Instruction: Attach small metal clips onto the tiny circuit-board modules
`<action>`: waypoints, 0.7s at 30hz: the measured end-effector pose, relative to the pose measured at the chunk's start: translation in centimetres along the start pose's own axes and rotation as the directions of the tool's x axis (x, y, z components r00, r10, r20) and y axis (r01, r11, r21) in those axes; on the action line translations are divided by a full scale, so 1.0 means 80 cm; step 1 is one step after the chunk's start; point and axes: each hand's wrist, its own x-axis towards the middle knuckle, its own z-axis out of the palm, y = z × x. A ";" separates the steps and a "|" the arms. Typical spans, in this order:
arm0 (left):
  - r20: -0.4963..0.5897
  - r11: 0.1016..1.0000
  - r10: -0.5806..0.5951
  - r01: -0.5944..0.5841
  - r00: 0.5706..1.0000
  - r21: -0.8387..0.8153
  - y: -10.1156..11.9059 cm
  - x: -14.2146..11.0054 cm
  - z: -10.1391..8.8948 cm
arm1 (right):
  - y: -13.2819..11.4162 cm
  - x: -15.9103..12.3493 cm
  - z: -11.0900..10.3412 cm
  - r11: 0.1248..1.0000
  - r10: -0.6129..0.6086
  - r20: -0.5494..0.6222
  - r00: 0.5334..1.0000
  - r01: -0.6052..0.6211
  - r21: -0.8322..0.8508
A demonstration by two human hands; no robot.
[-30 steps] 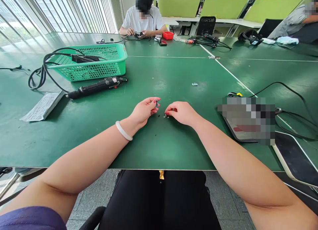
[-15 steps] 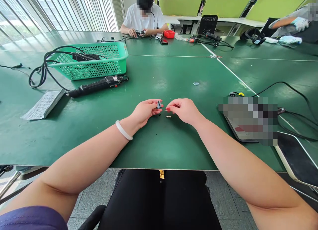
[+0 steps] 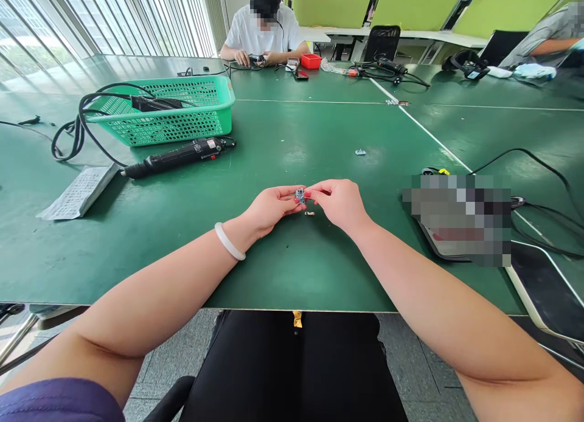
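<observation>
My left hand [image 3: 269, 208] pinches a small grey part [image 3: 300, 195] just above the green table [image 3: 274, 270]. My right hand [image 3: 340, 201] is closed in a pinch right beside it, fingertips touching the same small part. What the right fingertips hold is too small to name. A tiny metal piece [image 3: 309, 213] lies on the table just below the two hands. A white bangle [image 3: 229, 242] sits on my left wrist.
A black electric screwdriver [image 3: 176, 157] with its cable lies left of centre, in front of a green basket [image 3: 168, 112]. A white sheet [image 3: 77, 193] is at far left. A tablet [image 3: 542, 288] and cables are at right. Another small part [image 3: 360, 152] lies farther out. Other people sit at the far side.
Both hands have lifted off the table and come together. My left hand moved right with the small part, and my right fingertips now meet it. The tiny metal piece stays on the table.
</observation>
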 end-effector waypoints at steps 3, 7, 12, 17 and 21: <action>-0.013 1.000 0.005 -0.005 1.000 -0.013 0.000 0.000 0.000 | -0.001 -0.001 0.002 1.000 0.003 -0.003 1.000 -0.003 0.001; 0.023 0.999 0.040 -0.041 0.999 0.019 -0.001 -0.001 0.001 | -0.003 -0.002 0.004 0.999 0.007 -0.027 1.000 -0.006 0.036; 0.025 0.982 0.113 -0.115 0.993 0.151 -0.003 -0.001 0.000 | -0.005 -0.005 0.006 0.998 -0.019 -0.041 0.999 0.021 0.057; 0.010 0.949 0.169 -0.166 0.986 0.268 -0.004 -0.001 -0.001 | -0.007 -0.006 0.007 0.997 -0.057 -0.066 0.996 0.060 0.045; -0.008 0.935 0.182 -0.170 0.983 0.311 -0.001 -0.003 0.002 | -0.006 -0.007 0.007 0.995 -0.086 -0.089 0.992 0.090 0.040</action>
